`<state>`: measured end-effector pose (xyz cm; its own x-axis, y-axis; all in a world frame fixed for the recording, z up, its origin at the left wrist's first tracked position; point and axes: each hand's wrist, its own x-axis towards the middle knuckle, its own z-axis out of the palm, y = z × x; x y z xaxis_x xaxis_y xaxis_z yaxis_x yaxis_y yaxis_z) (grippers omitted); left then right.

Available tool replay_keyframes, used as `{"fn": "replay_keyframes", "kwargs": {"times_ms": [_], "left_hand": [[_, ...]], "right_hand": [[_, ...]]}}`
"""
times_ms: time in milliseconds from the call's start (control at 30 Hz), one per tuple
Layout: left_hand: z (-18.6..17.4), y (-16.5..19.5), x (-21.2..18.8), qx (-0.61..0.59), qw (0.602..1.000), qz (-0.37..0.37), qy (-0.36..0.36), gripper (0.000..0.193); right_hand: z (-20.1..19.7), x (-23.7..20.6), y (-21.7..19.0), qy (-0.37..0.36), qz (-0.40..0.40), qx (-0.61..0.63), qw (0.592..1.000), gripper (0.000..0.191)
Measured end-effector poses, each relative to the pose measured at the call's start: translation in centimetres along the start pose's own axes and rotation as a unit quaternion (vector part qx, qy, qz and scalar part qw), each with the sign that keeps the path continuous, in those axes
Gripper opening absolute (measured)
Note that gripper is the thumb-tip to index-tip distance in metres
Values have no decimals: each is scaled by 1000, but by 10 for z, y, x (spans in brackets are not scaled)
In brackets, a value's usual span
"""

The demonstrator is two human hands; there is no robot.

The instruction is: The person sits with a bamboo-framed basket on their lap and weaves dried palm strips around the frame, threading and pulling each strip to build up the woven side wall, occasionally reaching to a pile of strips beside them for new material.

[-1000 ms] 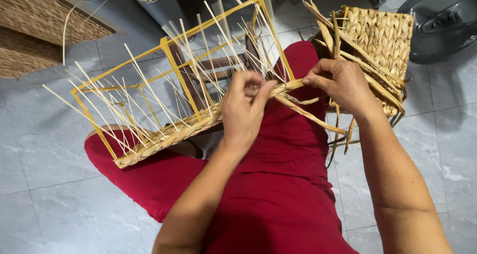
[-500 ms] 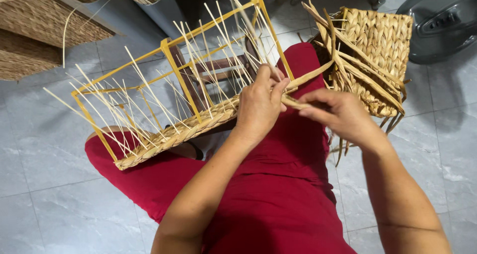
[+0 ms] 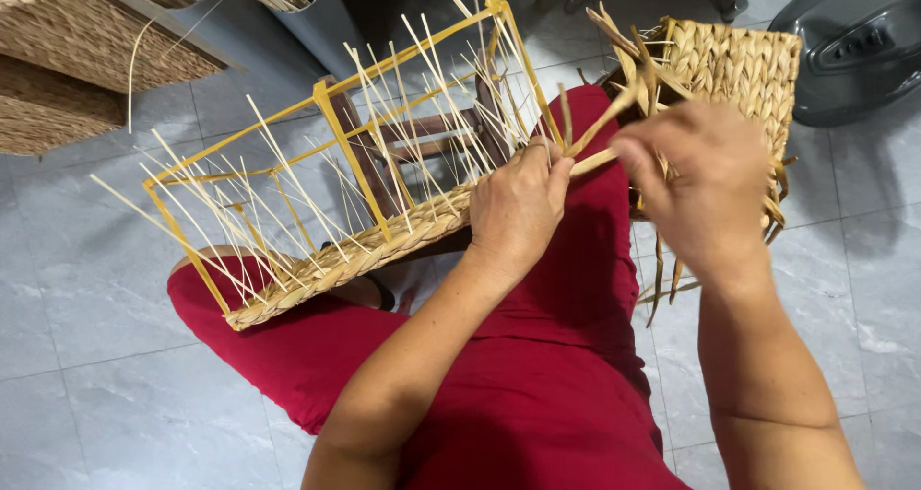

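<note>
Left hand (image 3: 518, 207) rests on the woven band (image 3: 365, 250) along the lower rail of the yellow wire frame (image 3: 326, 97), fingers closed and pinching a flat straw strand (image 3: 600, 130) where it leaves the weave. Right hand (image 3: 700, 188) is closed on the free end of that strand, drawing it up and outward, though its fingertips are turned away and the exact grip is hard to read. The frame lies across the person's lap on red trousers (image 3: 537, 394), thin pale stakes (image 3: 288, 183) fanning up from the band. Just behind the right hand sits a finished woven basket (image 3: 739, 63) on the grey tiled floor (image 3: 96, 394), near the floor's far right corner, with a dark fan base (image 3: 854, 44) beyond it.

To weave well here, the pinch should likely hold the last crossing firm while the strand is pulled snug, kept flat and untwisted, and seated tight against the row below without bending the stakes.
</note>
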<state>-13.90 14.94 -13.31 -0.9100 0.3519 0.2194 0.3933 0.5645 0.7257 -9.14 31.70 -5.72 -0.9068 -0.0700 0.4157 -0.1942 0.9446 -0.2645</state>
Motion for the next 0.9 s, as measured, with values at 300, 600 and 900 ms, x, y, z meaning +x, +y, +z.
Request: {"fn": "replay_keyframes", "kwargs": {"times_ms": [300, 600, 900], "left_hand": [[2, 4, -4, 38, 999, 21, 22, 22], [10, 0, 18, 62, 995, -60, -51, 24], [-6, -9, 15, -16, 996, -24, -80, 20]], "right_hand": [[77, 7, 31, -125, 159, 298, 933, 20], [85, 18, 47, -242, 310, 593, 703, 24], [96, 2, 41, -117, 350, 697, 615, 47]]}}
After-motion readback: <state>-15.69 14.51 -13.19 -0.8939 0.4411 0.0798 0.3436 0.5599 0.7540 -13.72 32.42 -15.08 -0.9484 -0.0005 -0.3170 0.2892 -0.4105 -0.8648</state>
